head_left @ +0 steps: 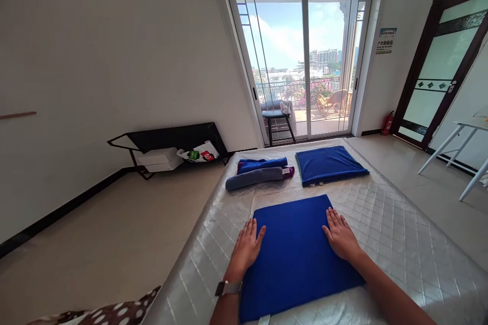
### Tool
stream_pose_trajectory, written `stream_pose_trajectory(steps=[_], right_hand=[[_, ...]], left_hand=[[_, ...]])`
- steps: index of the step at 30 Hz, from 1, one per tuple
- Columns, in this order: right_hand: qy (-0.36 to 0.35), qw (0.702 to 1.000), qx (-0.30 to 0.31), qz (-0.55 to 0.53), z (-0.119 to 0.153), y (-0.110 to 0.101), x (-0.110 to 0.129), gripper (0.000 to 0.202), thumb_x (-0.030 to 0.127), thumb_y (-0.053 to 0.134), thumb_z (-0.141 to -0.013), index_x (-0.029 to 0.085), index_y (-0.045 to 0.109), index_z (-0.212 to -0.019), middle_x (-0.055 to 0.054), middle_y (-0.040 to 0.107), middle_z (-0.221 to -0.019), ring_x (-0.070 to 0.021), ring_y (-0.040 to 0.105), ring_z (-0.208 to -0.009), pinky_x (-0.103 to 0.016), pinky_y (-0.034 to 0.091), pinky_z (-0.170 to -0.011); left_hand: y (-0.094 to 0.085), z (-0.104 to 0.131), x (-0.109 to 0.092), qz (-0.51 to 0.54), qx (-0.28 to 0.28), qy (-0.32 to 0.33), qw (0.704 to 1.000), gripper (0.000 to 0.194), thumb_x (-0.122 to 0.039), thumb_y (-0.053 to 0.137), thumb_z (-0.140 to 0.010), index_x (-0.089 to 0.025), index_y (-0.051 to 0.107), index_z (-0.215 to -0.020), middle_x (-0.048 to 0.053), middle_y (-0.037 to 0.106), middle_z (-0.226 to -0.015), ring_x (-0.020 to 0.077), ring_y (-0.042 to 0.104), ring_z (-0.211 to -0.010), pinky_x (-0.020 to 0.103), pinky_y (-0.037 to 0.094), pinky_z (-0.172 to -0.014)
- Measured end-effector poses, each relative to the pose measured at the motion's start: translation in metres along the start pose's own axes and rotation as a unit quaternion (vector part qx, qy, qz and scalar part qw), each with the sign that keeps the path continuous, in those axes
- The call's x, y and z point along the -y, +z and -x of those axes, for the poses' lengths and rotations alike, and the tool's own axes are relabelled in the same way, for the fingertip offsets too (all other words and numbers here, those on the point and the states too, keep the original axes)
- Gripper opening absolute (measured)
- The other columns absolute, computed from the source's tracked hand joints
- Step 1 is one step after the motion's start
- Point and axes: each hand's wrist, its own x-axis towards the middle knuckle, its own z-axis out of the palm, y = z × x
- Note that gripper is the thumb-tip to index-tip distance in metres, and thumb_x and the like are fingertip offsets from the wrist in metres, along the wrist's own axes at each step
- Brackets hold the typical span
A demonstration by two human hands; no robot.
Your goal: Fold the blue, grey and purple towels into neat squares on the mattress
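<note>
A folded blue cloth [295,259] lies flat on the quilted silver-white mattress [392,218]. Along its left edge rests my left hand [247,245], palm down, fingers stretched out, with a watch on the wrist. My right hand [340,233] lies flat over the cloth's right edge, its fingers extended as well. Neither hand grips anything. Beyond them, a second folded blue cloth [330,165] is spread at the far right of the mattress. To its left sit a grey-blue rolled cloth [255,178] and a blue rolled cloth [263,163], side by side.
Against the left wall stands a black rack [171,138] with white boxes [160,159] and a printed bag [200,153]. A stool [276,114] is by the sliding glass door [305,61]. A white table [473,124] stands right. Polka-dot fabric [118,312] lies lower left.
</note>
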Motion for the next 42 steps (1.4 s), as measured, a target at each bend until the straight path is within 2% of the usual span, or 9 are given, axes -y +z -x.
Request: stream_pose_trajectory(steps=[2,5,10,15,21,29,34,38,42], right_hand=[[0.002,1.0,0.01,0.001,0.0,-0.002,-0.002,0.07,0.05,0.011,-0.102,0.009,0.02,-0.158,-0.01,0.017,-0.164,-0.0214,0.014,-0.152,-0.041,0.014,-0.123],[0.004,1.0,0.031,0.001,-0.006,-0.014,-0.002,0.07,0.05,0.011,-0.102,0.01,0.021,-0.157,-0.009,0.019,-0.164,-0.0203,0.014,-0.152,-0.04,0.014,-0.123],[0.006,0.999,0.03,0.009,-0.038,-0.038,0.009,0.067,0.044,0.015,-0.102,0.006,0.022,-0.157,-0.012,0.02,-0.163,-0.0206,0.014,-0.152,-0.041,0.015,-0.122],[0.018,0.999,0.013,0.026,-0.064,-0.031,0.016,0.065,0.038,0.019,-0.101,0.003,0.025,-0.156,-0.013,0.02,-0.163,-0.0214,0.014,-0.152,-0.042,0.015,-0.122],[0.016,1.0,0.007,0.018,-0.065,-0.018,0.01,0.065,0.04,0.019,-0.101,0.005,0.025,-0.156,-0.012,0.021,-0.163,-0.0205,0.016,-0.151,-0.039,0.016,-0.122],[0.016,1.0,-0.002,-0.001,-0.063,-0.019,0.012,0.064,0.039,0.019,-0.102,0.006,0.025,-0.156,-0.011,0.023,-0.163,-0.0202,0.016,-0.151,-0.037,0.013,-0.122],[0.021,1.0,0.002,-0.023,-0.064,-0.019,0.014,0.064,0.039,0.021,-0.102,0.004,0.024,-0.156,-0.012,0.021,-0.163,-0.0195,0.014,-0.152,-0.037,0.011,-0.122],[0.021,0.999,-0.006,-0.039,-0.064,-0.016,0.013,0.064,0.039,0.021,-0.102,0.006,0.025,-0.156,-0.012,0.023,-0.163,-0.0192,0.015,-0.152,-0.037,0.011,-0.122],[0.02,0.999,-0.019,-0.037,-0.065,-0.015,0.013,0.063,0.037,0.023,-0.101,0.006,0.027,-0.156,-0.013,0.024,-0.162,-0.0201,0.016,-0.152,-0.039,0.014,-0.122]], left_hand=[[0.006,-0.001,0.011,-0.001,-0.007,0.022,1.0,0.074,-0.055,0.014,-0.1,-0.004,0.039,-0.149,0.022,0.039,-0.155,0.0292,0.035,-0.145,0.048,0.032,-0.117],[0.01,0.0,0.014,-0.01,-0.012,0.056,0.998,0.071,-0.055,0.017,-0.1,-0.008,0.042,-0.148,0.021,0.042,-0.153,0.0302,0.036,-0.144,0.05,0.034,-0.115],[-0.005,0.004,0.004,-0.002,0.028,0.004,1.0,0.078,-0.059,0.019,-0.099,-0.003,0.037,-0.15,0.02,0.033,-0.158,0.0303,0.026,-0.149,0.047,0.028,-0.119],[-0.012,0.004,-0.001,0.005,0.034,-0.013,0.999,0.077,-0.058,0.016,-0.099,-0.004,0.036,-0.151,0.017,0.03,-0.16,0.0283,0.023,-0.15,0.046,0.025,-0.121],[-0.008,0.0,-0.001,0.02,-0.026,-0.011,0.999,0.076,-0.06,0.02,-0.098,-0.007,0.039,-0.149,0.016,0.038,-0.156,0.0286,0.03,-0.147,0.048,0.029,-0.119],[-0.024,-0.002,-0.017,0.033,-0.104,0.01,0.994,0.06,-0.053,0.026,-0.1,-0.017,0.054,-0.139,0.012,0.057,-0.142,0.0282,0.05,-0.135,0.049,0.039,-0.114],[-0.023,0.003,-0.055,0.052,-0.103,0.094,0.989,0.048,-0.043,0.03,-0.101,-0.022,0.06,-0.131,0.007,0.06,-0.139,0.0233,0.054,-0.131,0.043,0.045,-0.111],[-0.016,-0.002,-0.108,0.034,-0.076,0.187,0.979,0.048,-0.046,0.037,-0.1,-0.022,0.057,-0.136,0.007,0.057,-0.143,0.0237,0.051,-0.135,0.042,0.045,-0.111],[-0.004,-0.031,-0.165,0.015,-0.07,0.218,0.973,0.054,-0.047,0.031,-0.102,-0.016,0.054,-0.14,0.012,0.054,-0.146,0.0251,0.045,-0.139,0.044,0.041,-0.114]])
